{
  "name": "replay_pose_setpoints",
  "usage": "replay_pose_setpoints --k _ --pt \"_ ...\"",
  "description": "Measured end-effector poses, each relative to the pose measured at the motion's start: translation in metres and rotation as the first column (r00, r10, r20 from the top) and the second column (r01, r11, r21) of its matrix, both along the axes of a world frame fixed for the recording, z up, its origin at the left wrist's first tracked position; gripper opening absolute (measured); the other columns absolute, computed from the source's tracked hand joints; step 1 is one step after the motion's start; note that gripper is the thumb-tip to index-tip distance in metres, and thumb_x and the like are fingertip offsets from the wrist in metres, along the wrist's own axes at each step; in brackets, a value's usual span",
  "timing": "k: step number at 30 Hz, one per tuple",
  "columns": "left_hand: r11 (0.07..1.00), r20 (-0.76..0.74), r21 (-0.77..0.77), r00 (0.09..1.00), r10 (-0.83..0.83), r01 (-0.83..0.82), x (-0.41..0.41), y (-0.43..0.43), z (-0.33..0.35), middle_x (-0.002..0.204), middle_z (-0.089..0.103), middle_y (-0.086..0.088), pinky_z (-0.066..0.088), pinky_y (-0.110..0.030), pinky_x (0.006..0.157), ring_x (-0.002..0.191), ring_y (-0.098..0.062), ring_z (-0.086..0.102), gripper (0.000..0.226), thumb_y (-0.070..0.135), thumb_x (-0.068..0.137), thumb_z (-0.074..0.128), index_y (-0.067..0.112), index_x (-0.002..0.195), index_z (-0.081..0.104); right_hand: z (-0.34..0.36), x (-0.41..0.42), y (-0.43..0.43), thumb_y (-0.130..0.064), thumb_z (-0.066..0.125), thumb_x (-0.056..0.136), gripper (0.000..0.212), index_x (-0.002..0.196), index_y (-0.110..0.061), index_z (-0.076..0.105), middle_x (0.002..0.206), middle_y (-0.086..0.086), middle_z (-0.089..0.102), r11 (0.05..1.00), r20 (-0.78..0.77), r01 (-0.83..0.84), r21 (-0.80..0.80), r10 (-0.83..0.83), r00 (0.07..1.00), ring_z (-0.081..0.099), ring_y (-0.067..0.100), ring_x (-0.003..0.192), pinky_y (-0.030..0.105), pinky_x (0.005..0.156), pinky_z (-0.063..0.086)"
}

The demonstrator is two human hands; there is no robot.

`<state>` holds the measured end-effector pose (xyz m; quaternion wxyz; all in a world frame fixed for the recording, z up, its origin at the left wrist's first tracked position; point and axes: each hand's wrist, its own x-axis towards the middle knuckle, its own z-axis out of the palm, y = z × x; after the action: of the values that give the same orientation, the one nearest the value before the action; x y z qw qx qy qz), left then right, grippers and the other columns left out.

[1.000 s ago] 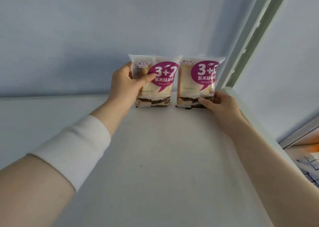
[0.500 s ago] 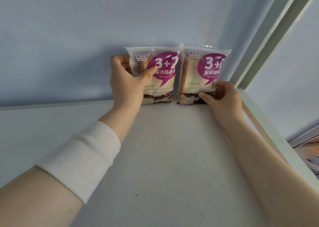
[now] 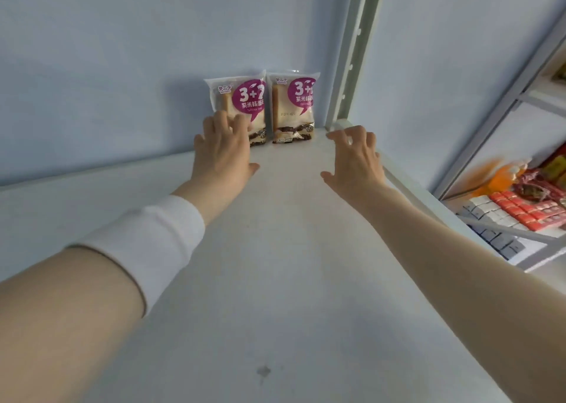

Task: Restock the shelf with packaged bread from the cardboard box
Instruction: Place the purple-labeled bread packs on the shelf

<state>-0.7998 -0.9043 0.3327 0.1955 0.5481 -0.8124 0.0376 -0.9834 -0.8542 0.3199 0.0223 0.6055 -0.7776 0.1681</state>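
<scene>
Two clear bread packs with purple "3+2" labels stand upright side by side against the back wall of the white shelf (image 3: 291,249), in its far right corner. The left bread pack (image 3: 242,102) is partly covered at its lower left by my left hand (image 3: 222,154), which hovers in front of it with fingers spread and holds nothing. The right bread pack (image 3: 294,105) stands free. My right hand (image 3: 356,160) is open above the shelf, apart from that pack, near the right edge. The cardboard box is out of view.
A pale green upright post (image 3: 352,50) rises at the shelf's right back corner. Lower right, another shelf unit (image 3: 520,219) holds rows of red and white small boxes and orange and red snack bags. A blue wall backs the shelf.
Both hands have let go of the two bread packs and drawn back toward me with fingers spread. The packs stay standing at the back. The view has swung to show the shelves at right.
</scene>
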Motion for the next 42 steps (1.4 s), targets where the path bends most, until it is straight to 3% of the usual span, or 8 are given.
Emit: replay_pose_setpoints --k 5,14,19,23,29,36,39,42 --pt "0.974 0.349 0.075 0.910 -0.225 0.212 0.002 0.112 0.017 0.127 0.037 -0.017 0.040 -0.042 0.086 0.117 -0.033 0.038 0.055 0.025 0.082 0.067 0.009 0.125 0.037 0.008 0.025 0.128 -0.017 0.061 0.084 0.058 0.135 -0.014 0.034 0.135 0.013 0.031 0.989 -0.127 0.101 0.110 -0.086 0.988 0.031 0.032 0.125 0.042 0.094 0.040" --pt "0.794 0.397 0.309 0.687 -0.608 0.524 -0.068 0.308 0.027 0.127 0.034 -0.017 0.038 -0.042 0.091 0.117 -0.033 0.037 0.057 0.032 0.085 0.061 0.009 0.128 0.031 0.007 -0.002 0.368 -0.015 0.057 0.085 0.054 0.133 -0.013 0.032 0.131 0.015 0.032 0.911 -0.127 0.326 0.251 -0.303 0.944 0.033 0.036 0.122 0.046 0.093 0.040" --pt "0.670 0.400 0.437 0.537 -0.743 0.600 -0.147 0.425 -0.030 0.131 0.034 -0.016 0.038 -0.048 0.097 0.123 -0.035 0.035 0.061 0.032 0.082 0.065 0.011 0.128 0.032 -0.042 -0.057 0.516 -0.012 0.056 0.086 0.052 0.133 -0.013 0.035 0.132 0.015 0.034 0.776 -0.113 0.521 0.356 -0.517 0.848 0.034 0.034 0.122 0.045 0.092 0.043" --pt "0.557 0.397 0.543 0.393 -0.830 0.628 -0.196 0.507 -0.108 0.129 0.038 -0.016 0.037 -0.046 0.097 0.122 -0.033 0.038 0.062 0.035 0.079 0.068 0.010 0.126 0.035 -0.106 -0.083 0.634 -0.013 0.055 0.084 0.046 0.127 -0.013 0.038 0.127 0.013 0.037 0.597 -0.075 0.656 0.461 -0.711 0.700 0.035 0.034 0.118 0.047 0.091 0.041" --pt "0.508 0.399 0.664 0.314 -0.862 0.549 -0.259 0.551 -0.199 0.128 0.042 -0.016 0.038 -0.044 0.096 0.118 -0.032 0.042 0.061 0.035 0.078 0.069 0.012 0.125 0.037 -0.184 -0.122 0.712 -0.011 0.055 0.085 0.038 0.119 -0.012 0.040 0.125 0.014 0.039 0.412 -0.056 0.684 0.602 -0.833 0.551 0.037 0.033 0.114 0.045 0.085 0.043" --pt "0.460 0.332 0.760 0.333 -0.882 0.459 -0.369 0.537 -0.306 0.128 0.042 -0.016 0.040 -0.042 0.096 0.118 -0.032 0.042 0.059 0.035 0.079 0.068 0.010 0.124 0.038 -0.280 -0.202 0.695 -0.011 0.051 0.086 0.040 0.123 -0.011 0.037 0.125 0.013 0.040 0.309 0.017 0.622 0.720 -0.903 0.429 0.038 0.033 0.115 0.043 0.086 0.042" --pt "0.430 0.256 0.843 0.463 -0.849 0.322 -0.407 0.523 -0.363 0.131 0.040 -0.014 0.038 -0.042 0.098 0.121 -0.031 0.040 0.058 0.037 0.080 0.067 0.014 0.124 0.037 -0.333 -0.240 0.684 -0.024 0.055 0.086 0.046 0.126 -0.011 0.036 0.128 0.013 0.041 0.284 0.097 0.577 0.766 -0.938 0.332 0.040 0.032 0.117 0.040 0.090 0.041" --pt "0.418 0.193 0.880 0.635 -0.748 0.226 -0.430 0.508 -0.423 0.134 0.040 -0.013 0.037 -0.041 0.100 0.123 -0.031 0.039 0.060 0.037 0.080 0.067 0.016 0.127 0.036 -0.391 -0.286 0.671 -0.034 0.063 0.084 0.060 0.132 -0.007 0.037 0.132 0.014 0.044 0.277 0.268 0.587 0.760 -0.958 0.104 0.043 0.030 0.122 0.038 0.100 0.040"
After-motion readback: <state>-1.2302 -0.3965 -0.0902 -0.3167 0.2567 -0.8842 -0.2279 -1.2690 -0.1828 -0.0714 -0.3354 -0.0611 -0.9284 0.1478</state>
